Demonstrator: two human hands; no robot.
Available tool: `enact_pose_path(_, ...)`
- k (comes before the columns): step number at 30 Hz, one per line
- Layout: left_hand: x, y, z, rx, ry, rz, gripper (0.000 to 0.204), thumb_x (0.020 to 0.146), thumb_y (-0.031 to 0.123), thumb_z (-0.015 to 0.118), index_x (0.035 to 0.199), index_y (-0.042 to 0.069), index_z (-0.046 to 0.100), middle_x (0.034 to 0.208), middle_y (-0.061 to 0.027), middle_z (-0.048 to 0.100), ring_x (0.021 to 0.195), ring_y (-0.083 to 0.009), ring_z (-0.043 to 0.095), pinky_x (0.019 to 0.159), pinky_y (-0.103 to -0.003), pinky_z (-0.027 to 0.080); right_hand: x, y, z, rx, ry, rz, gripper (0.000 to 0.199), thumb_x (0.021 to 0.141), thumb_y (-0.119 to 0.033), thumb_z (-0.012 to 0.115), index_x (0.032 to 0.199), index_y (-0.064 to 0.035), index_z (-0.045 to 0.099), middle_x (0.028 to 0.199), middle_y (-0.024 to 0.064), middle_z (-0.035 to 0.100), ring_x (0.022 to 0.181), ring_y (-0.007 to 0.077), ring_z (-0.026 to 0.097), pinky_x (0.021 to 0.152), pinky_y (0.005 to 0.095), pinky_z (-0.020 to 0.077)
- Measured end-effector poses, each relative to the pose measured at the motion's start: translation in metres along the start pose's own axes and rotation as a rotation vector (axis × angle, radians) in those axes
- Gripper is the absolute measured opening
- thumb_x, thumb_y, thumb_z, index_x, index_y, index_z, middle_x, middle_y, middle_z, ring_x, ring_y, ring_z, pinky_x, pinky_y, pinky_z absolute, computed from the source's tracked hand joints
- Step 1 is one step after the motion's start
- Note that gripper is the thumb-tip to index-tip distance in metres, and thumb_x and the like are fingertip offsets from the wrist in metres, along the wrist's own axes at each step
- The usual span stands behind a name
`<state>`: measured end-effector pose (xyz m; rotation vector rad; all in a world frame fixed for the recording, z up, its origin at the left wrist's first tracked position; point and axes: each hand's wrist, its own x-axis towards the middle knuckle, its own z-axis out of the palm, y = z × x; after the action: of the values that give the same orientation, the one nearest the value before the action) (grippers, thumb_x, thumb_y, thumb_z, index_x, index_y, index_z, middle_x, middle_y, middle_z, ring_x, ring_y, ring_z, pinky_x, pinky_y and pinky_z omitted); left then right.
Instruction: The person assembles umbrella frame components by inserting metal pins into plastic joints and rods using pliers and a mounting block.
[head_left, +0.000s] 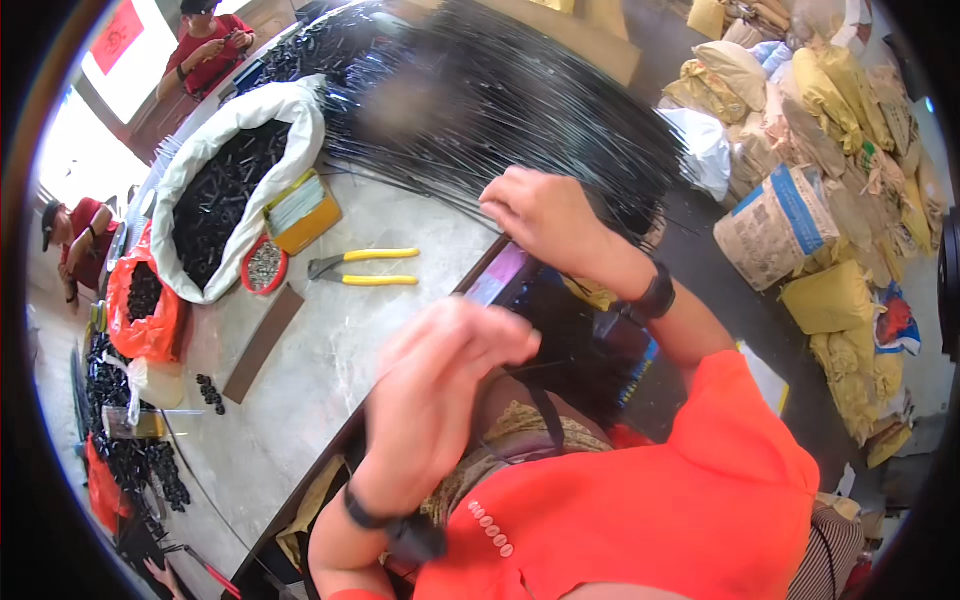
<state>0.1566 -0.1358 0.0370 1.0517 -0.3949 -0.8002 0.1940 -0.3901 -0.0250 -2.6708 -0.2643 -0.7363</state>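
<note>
My right hand (545, 215) has its fingers curled together beside a wide bundle of thin black rods (520, 110); whatever it may grip is too small to make out. In front of my body my left hand (430, 375) is raised over the table's edge, its fingers smeared by motion. Cutting pliers (375, 281) with yellow handles lie left of my hands on the grey table (330, 345). Near them are a red dish of small metal pieces (265, 266), a yellow box (303, 215) and a flat brown strip (263, 342).
A white sack (308, 130) of black parts stands at the left, with a red bag (160, 320) before it. Two people in red, one at the far left (85, 235), one farther back (205, 50), are across the table. Yellow sacks (830, 95) pile up at right.
</note>
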Motion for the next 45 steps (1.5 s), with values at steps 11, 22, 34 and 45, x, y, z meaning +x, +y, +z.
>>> enact_pose_path(11,0.129,-0.145,-0.038,-0.52,0.276,-0.195,0.034,0.099,0.022,0.063,0.123,-0.002,0.06,0.128,-0.0158,0.062,0.125,-0.0293,0.057,0.108,-0.042,0.044,0.027,0.033,0.02,0.093,-0.34,0.041,0.017,0.092,-0.019,0.063,0.102,-0.0076,0.072,0.095,0.0134,0.071,0.09,0.0344,0.069,0.078,0.0443,0.0545)
enact_pose_path(22,0.109,-0.15,-0.034,-0.446,0.484,-0.229,0.023,0.095,0.019,0.071,0.11,0.004,0.063,0.106,-0.0097,0.068,0.104,-0.0248,0.068,0.094,-0.039,0.055,0.038,0.05,0.015,0.076,-0.455,0.053,0.021,0.091,-0.02,0.062,0.104,-0.0091,0.074,0.095,0.0147,0.074,0.094,0.0342,0.07,0.083,0.0449,0.055)
enact_pose_path(34,0.071,-0.14,-0.044,-0.421,0.575,-0.196,0.022,0.096,0.022,0.069,0.107,0.004,0.062,0.102,-0.0082,0.066,0.098,-0.0224,0.066,0.09,-0.038,0.053,0.033,0.046,0.018,0.068,-0.394,0.047,0.021,0.091,-0.024,0.062,0.099,-0.009,0.074,0.089,0.0143,0.073,0.089,0.0337,0.071,0.078,0.0443,0.056)
enact_pose_path(45,0.085,-0.131,-0.035,-0.482,0.457,-0.256,0.017,0.094,0.02,0.072,0.086,0.012,0.059,0.066,0.0046,0.048,0.061,-0.0101,0.049,0.067,-0.032,0.049,0.032,0.042,0.007,0.15,-0.451,0.144,0.024,0.091,-0.026,0.063,0.101,-0.0074,0.075,0.089,0.0151,0.073,0.087,0.0345,0.071,0.078,0.0443,0.0557)
